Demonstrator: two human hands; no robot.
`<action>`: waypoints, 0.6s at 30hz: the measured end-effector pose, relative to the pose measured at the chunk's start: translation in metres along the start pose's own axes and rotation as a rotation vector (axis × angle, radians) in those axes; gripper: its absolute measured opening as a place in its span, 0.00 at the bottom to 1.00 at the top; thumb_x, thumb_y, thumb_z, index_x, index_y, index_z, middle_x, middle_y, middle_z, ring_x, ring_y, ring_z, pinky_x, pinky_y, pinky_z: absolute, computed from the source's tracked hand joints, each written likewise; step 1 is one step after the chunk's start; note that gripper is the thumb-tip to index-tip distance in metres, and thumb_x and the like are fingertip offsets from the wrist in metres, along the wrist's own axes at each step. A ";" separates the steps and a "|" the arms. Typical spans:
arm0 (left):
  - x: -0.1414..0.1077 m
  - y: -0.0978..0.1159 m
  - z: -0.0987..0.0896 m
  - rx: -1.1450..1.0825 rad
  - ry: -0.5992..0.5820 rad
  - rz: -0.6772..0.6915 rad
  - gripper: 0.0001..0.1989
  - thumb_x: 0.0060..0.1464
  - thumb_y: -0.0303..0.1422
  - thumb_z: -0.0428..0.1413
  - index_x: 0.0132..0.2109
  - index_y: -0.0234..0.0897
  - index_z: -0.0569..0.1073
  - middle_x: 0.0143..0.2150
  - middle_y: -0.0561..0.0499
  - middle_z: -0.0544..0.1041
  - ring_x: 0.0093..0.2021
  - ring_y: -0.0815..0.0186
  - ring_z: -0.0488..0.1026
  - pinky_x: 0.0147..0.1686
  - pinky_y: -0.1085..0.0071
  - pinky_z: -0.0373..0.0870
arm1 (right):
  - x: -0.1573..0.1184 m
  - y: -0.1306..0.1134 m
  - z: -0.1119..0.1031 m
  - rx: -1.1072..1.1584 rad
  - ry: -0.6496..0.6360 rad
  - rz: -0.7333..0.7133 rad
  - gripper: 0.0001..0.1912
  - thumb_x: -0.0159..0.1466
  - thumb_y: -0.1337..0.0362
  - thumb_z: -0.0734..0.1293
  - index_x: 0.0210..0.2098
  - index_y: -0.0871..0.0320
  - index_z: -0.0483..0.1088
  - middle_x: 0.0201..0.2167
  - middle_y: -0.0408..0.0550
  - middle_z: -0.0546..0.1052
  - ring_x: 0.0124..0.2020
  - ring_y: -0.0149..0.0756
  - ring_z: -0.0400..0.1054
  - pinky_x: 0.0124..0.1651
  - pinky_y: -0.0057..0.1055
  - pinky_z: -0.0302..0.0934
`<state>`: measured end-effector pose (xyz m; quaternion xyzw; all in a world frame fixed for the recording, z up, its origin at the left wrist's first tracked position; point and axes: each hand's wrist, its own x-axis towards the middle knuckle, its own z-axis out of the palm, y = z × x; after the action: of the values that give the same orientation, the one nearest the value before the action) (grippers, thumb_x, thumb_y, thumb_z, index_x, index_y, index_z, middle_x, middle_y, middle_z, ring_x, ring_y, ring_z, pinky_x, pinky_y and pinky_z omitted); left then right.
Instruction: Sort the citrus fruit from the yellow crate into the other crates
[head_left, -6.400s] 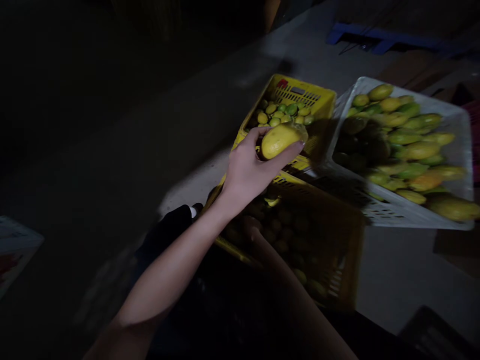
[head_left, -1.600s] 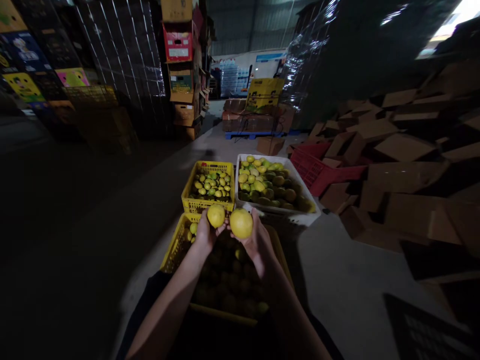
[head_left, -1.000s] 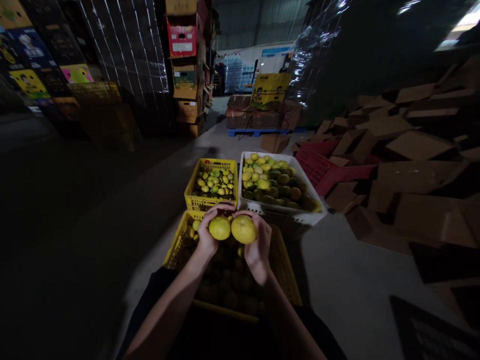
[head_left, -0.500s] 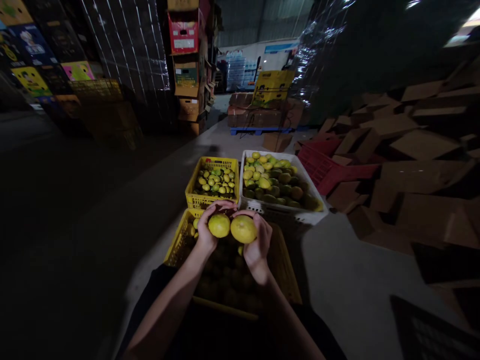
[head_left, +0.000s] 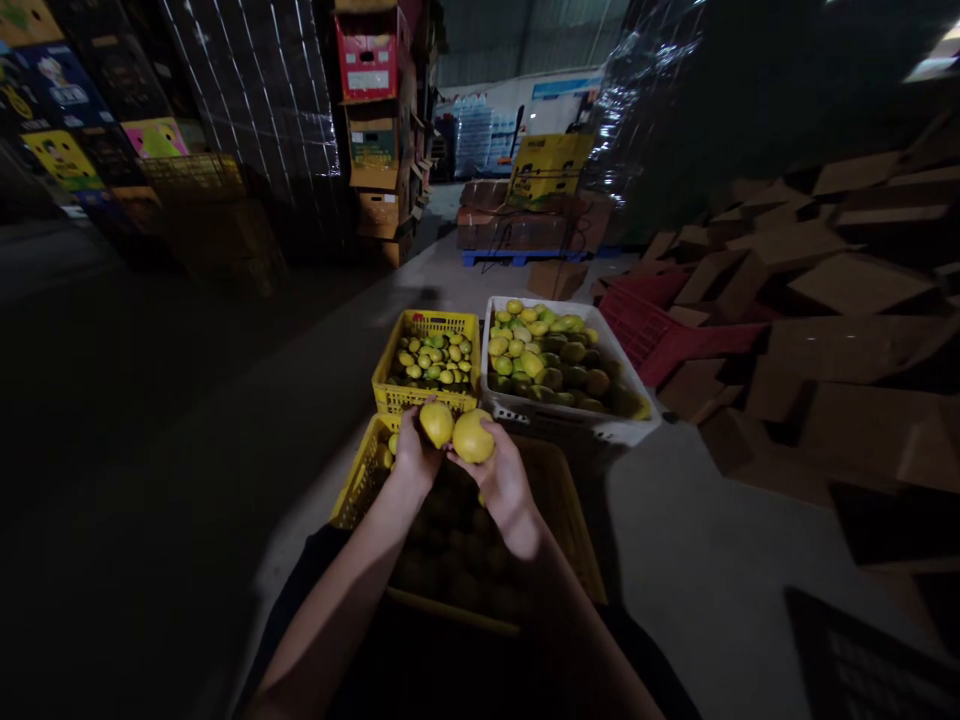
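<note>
My left hand (head_left: 417, 452) is closed around a yellow lemon (head_left: 436, 424), and my right hand (head_left: 504, 480) grips a second lemon (head_left: 473, 437). The two fruits are side by side, almost touching. Both hands are above the near yellow crate (head_left: 358, 478), whose lemons lie mostly in shadow. Just beyond it, a smaller-looking yellow crate (head_left: 390, 396) holds many small yellow-green lemons (head_left: 435, 357). To its right stands a white crate (head_left: 622, 428) heaped with larger yellow and green lemons (head_left: 551, 355).
Flattened and open cardboard boxes (head_left: 840, 350) pile up on the right, around a red crate (head_left: 652, 335). A blue pallet (head_left: 517, 257) bears cartons farther back. Stacked cartons (head_left: 375, 150) rise behind on the left. A dark crate (head_left: 862, 650) lies at lower right.
Both hands have moved slightly up and away with the lemons. The right lemon has shifted left, and the fingers of both hands have changed their hold, turning the fruit.
</note>
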<state>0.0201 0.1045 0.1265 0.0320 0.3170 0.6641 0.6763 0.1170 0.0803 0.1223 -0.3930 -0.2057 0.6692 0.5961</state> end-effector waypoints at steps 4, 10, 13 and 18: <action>-0.002 -0.003 0.001 -0.016 0.046 -0.073 0.14 0.59 0.34 0.45 0.40 0.34 0.73 0.27 0.48 0.76 0.31 0.64 0.75 0.38 0.70 0.72 | -0.004 -0.010 0.008 0.042 0.157 0.107 0.05 0.58 0.64 0.64 0.33 0.57 0.70 0.27 0.42 0.77 0.28 0.34 0.71 0.30 0.34 0.71; -0.005 -0.005 0.005 -0.022 0.073 -0.089 0.14 0.60 0.33 0.43 0.42 0.38 0.74 0.31 0.48 0.78 0.38 0.62 0.77 0.43 0.65 0.73 | -0.005 -0.013 0.009 0.074 0.180 0.114 0.04 0.58 0.65 0.65 0.34 0.56 0.70 0.27 0.41 0.78 0.30 0.35 0.72 0.30 0.35 0.72; -0.004 -0.005 0.006 0.001 0.104 -0.084 0.15 0.60 0.33 0.43 0.42 0.37 0.74 0.34 0.46 0.79 0.41 0.60 0.77 0.43 0.64 0.74 | -0.003 -0.012 0.006 0.086 0.170 0.136 0.04 0.56 0.67 0.67 0.33 0.57 0.70 0.27 0.42 0.78 0.30 0.35 0.72 0.32 0.35 0.73; -0.001 -0.004 0.001 0.111 0.113 -0.069 0.15 0.61 0.32 0.42 0.37 0.39 0.73 0.32 0.48 0.79 0.40 0.62 0.77 0.36 0.68 0.75 | -0.001 -0.012 0.002 0.088 0.136 0.120 0.04 0.55 0.67 0.69 0.31 0.57 0.70 0.27 0.42 0.77 0.33 0.36 0.73 0.35 0.38 0.74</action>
<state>0.0241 0.1032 0.1262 0.0210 0.3921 0.6226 0.6769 0.1232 0.0817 0.1324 -0.4223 -0.1113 0.6839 0.5844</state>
